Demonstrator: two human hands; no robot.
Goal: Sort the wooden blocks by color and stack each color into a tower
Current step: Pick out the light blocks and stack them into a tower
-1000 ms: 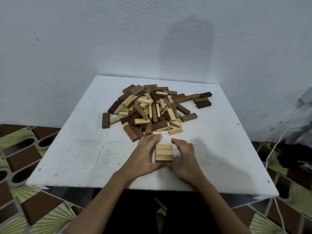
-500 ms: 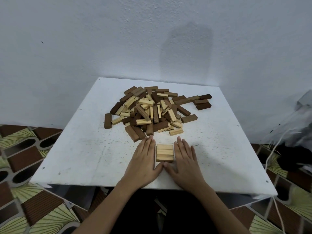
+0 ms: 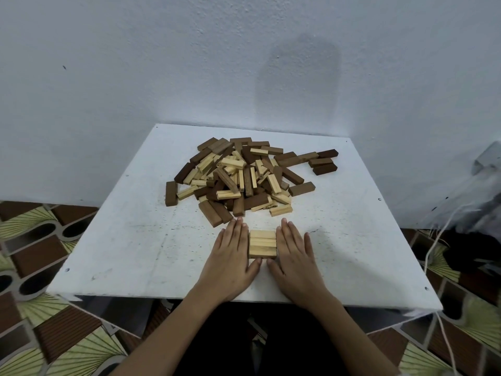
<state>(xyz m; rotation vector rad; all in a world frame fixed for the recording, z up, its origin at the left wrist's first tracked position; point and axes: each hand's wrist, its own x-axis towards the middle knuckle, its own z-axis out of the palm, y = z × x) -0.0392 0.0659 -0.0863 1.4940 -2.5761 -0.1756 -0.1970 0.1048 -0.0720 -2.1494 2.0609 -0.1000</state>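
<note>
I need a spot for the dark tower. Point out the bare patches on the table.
Bare tabletop lies left of the left hand, up to the table edge, and right of the right hand, below the lone dark blocks. Crowded: the mixed pile at the back centre, and between the hands, where the light stack sits.

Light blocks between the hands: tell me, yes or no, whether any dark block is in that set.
No, the set of light blocks between the left hand and right hand shows only pale wood.

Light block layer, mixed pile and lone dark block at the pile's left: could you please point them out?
light block layer (image 3: 262, 243), head view, top face
mixed pile (image 3: 238, 177), head view, middle
lone dark block (image 3: 171, 193), head view, top face
</note>
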